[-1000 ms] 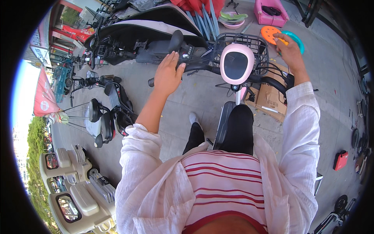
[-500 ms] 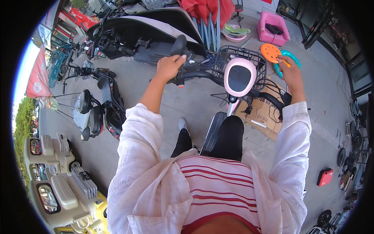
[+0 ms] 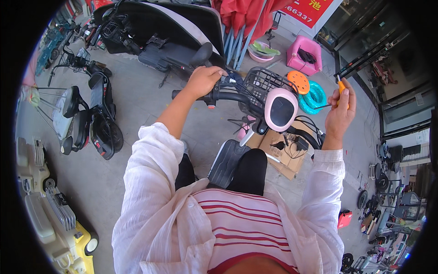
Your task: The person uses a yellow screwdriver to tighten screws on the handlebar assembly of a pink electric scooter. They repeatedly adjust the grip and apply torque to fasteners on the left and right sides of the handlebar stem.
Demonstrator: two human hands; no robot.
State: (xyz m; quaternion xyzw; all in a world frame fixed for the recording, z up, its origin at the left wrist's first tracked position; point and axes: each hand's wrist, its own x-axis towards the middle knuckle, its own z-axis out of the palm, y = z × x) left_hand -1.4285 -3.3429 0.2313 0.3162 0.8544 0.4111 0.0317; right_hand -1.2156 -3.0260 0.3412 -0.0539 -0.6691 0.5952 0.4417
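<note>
1. Nearest to you, your white shirt sleeves and striped top fill the lower part of the view, and your dark trousers straddle the scooter's footboard just beyond your lap.
2. To the right of the footboard, a flattened cardboard sheet lies on the pavement with black cables and a charger on it.
3. Your right hand is raised on the right, fingers curled shut around a screwdriver with an orange handle; its thin shaft points left toward the scooter's front.
4. Just left of that hand, the scooter's pink display housing sits at the middle of the handlebar, with a black wire basket mounted directly beyond it.
5. Your left hand is wrapped closed over the left handlebar grip, palm down, so most of the grip is hidden beneath it.
6. Beyond the basket, on the ground, an orange disc touches a teal ring.
7. Farther still stand a pink child seat and a folded red parasol.
8. At the far left, a covered dark scooter is parked, and other scooters line the left side.
</note>
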